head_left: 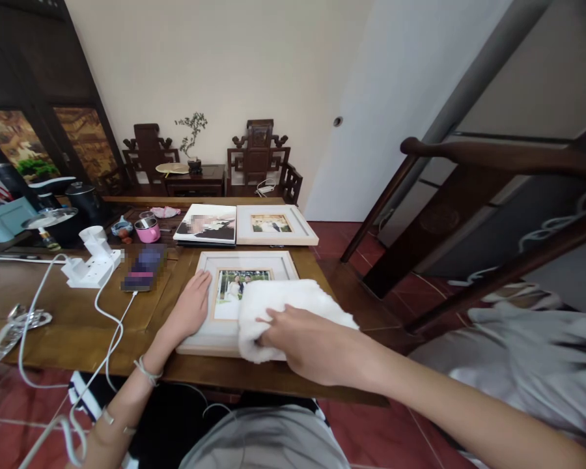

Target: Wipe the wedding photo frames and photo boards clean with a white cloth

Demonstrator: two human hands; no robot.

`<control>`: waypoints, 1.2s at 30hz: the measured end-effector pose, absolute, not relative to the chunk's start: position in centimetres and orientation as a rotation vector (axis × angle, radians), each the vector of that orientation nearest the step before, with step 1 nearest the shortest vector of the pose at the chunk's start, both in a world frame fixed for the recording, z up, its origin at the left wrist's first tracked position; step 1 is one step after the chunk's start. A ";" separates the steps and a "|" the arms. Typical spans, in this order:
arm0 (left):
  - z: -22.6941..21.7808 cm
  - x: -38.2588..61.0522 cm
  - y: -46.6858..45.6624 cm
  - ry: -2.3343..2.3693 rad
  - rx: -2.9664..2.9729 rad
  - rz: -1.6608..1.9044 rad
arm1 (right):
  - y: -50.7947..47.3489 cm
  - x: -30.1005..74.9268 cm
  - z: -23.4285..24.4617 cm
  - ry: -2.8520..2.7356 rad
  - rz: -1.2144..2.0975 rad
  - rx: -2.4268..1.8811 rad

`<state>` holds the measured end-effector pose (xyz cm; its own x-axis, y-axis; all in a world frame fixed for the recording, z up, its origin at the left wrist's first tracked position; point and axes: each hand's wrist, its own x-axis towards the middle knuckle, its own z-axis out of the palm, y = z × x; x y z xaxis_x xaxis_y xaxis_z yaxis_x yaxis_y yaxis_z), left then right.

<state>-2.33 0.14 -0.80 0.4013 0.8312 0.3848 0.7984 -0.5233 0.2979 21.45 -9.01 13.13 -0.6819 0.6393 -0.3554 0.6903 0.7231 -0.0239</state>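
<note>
A white picture frame [202, 335] lies flat near the table's front edge, with a photo [227, 293] of two people in its middle. My left hand [194, 303] rests on the frame's left side, its fingers stretched out along the border. On the right part of the frame lies a folded white towel [293, 299], covering that side and part of the photo. My right hand [297, 339] grips the towel from above, fingers curled into its near left edge. Parts of the right fingers are hidden in the cloth.
Behind lie a second frame [300, 228] and a photo album [185, 231]. To the left are a phone [144, 268] on a charging cable, a white power strip [95, 267], a pink cup [147, 229] and a clear hair clip [14, 332]. A wooden chair [434, 215] stands right.
</note>
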 end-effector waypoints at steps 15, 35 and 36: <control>-0.3 -2.7 0.2 1.382 2.497 0.791 | -1.0 15.5 8.2 2.703 -0.060 1.236; -0.8 -2.5 0.2 1.454 2.475 0.809 | -8.2 18.8 12.6 2.609 -0.271 1.006; -0.8 -2.5 0.2 1.453 2.476 0.818 | -8.3 19.4 13.0 2.574 -0.291 1.041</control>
